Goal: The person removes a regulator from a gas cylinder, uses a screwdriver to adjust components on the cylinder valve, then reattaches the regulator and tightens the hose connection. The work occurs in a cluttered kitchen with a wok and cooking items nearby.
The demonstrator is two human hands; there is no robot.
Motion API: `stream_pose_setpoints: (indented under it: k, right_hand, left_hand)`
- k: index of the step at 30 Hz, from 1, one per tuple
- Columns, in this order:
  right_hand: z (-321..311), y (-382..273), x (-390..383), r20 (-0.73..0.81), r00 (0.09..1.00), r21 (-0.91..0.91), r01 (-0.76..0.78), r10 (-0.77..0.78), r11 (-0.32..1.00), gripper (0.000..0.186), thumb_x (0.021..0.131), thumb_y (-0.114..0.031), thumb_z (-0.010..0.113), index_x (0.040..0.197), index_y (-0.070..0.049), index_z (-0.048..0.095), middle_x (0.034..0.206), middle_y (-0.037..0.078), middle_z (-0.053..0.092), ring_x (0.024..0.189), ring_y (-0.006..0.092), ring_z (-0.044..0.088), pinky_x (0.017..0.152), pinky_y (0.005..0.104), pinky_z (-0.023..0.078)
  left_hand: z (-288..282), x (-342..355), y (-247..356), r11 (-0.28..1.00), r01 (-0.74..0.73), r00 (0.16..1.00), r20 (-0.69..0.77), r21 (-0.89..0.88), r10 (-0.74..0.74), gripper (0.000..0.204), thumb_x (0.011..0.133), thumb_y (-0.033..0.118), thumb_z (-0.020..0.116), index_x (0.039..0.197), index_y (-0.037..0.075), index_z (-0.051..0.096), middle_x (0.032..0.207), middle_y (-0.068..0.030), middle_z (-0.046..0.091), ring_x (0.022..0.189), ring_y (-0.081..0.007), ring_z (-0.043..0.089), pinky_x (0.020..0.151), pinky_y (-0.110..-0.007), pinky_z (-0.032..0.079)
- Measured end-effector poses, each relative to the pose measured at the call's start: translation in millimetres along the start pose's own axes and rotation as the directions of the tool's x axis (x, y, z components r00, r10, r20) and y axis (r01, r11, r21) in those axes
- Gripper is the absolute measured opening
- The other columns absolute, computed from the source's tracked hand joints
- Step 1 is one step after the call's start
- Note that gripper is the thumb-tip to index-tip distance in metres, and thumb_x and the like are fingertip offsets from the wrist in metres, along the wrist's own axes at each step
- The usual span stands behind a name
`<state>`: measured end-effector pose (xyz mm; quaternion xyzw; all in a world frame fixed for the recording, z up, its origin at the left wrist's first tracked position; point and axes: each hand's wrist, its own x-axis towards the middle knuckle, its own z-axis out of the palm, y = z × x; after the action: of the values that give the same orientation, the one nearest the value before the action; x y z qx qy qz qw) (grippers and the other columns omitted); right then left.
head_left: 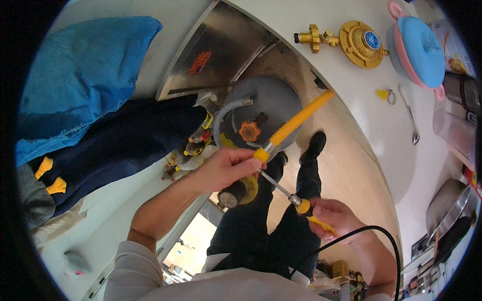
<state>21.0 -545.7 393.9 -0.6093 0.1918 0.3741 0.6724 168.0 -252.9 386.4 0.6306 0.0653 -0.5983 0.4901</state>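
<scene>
My left hand (228, 170) is closed around the near end of a yellow corrugated hose (301, 115). A silver collar sits on the hose just beyond my fingers, and its far part slants up to the right. My right hand (334, 215) grips the yellow handle of a screwdriver (281, 186). The screwdriver's shaft points up and left, its tip at the hose end beside my left thumb; whether it touches a screw I cannot tell. Beyond the hose stands a grey gas cylinder (286, 89) with an orange valve knob (249, 131).
On the white counter (371, 115) at right lie a brass gas regulator (361, 45), a small hose clamp (391, 97) and a spoon (412, 120). A blue-lidded pot (422, 52) stands behind. Several bottles (201, 140) crowd beside the cylinder. A black cable (371, 227) crosses my right forearm.
</scene>
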Motion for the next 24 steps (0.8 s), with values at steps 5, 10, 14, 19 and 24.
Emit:
stream_pose_setpoints:
  k: [5,10,14,19,24]
  right_hand:
    - [15,7,-6,-0.045,0.815,-0.823,0.297,-0.578,0.484,0.034,0.085,-0.021,0.081,0.113,-0.006,0.068,0.083,0.011,0.063,0.076,0.0224,0.065,0.054,0.0322,0.045]
    - [13,5,-9,0.049,0.857,-0.869,0.289,-0.513,0.401,0.039,0.082,-0.019,0.081,0.116,-0.005,0.067,0.079,0.008,0.066,0.064,0.0204,0.063,0.052,0.0330,0.044]
    - [5,-7,-10,0.105,0.985,-0.151,-0.117,0.134,0.982,0.038,0.097,-0.032,0.071,0.121,-0.002,0.065,0.073,0.002,0.057,0.061,0.0139,0.053,0.055,0.0285,0.042]
    - [-8,19,-9,0.640,0.738,0.552,-0.634,0.213,0.542,0.048,0.106,-0.046,0.057,0.129,-0.004,0.060,0.078,0.000,0.052,0.067,0.0101,0.046,0.058,0.0246,0.039]
    - [11,-5,-13,-0.042,0.991,-0.450,0.096,-0.128,0.888,0.044,0.088,-0.018,0.082,0.122,-0.004,0.058,0.093,0.014,0.068,0.076,0.0195,0.066,0.062,0.0337,0.052]
  left_hand:
    - [6,-3,2,0.999,0.050,0.997,-0.059,-0.018,-0.051,0.043,0.106,0.041,0.058,0.122,0.004,0.070,0.102,-0.0037,0.068,0.099,-0.0116,0.061,0.093,-0.030,0.048]
    - [12,-2,1,1.000,0.007,0.999,-0.050,0.001,-0.007,0.042,0.106,0.042,0.057,0.119,0.004,0.071,0.099,-0.0021,0.068,0.095,-0.0101,0.062,0.089,-0.030,0.050]
    - [8,-4,5,0.996,0.047,0.996,-0.080,0.072,-0.041,0.039,0.106,0.038,0.059,0.121,0.003,0.070,0.103,-0.0027,0.069,0.095,-0.0100,0.064,0.087,-0.028,0.052]
    - [6,-10,-7,0.999,0.036,0.998,0.050,0.024,-0.037,0.037,0.105,0.033,0.062,0.123,0.002,0.069,0.106,-0.0040,0.070,0.096,-0.0102,0.065,0.088,-0.028,0.052]
    - [4,-5,-8,0.998,-0.003,0.999,-0.050,-0.056,0.000,0.046,0.106,0.044,0.057,0.120,0.002,0.070,0.103,-0.0033,0.068,0.097,-0.0109,0.063,0.091,-0.030,0.051]
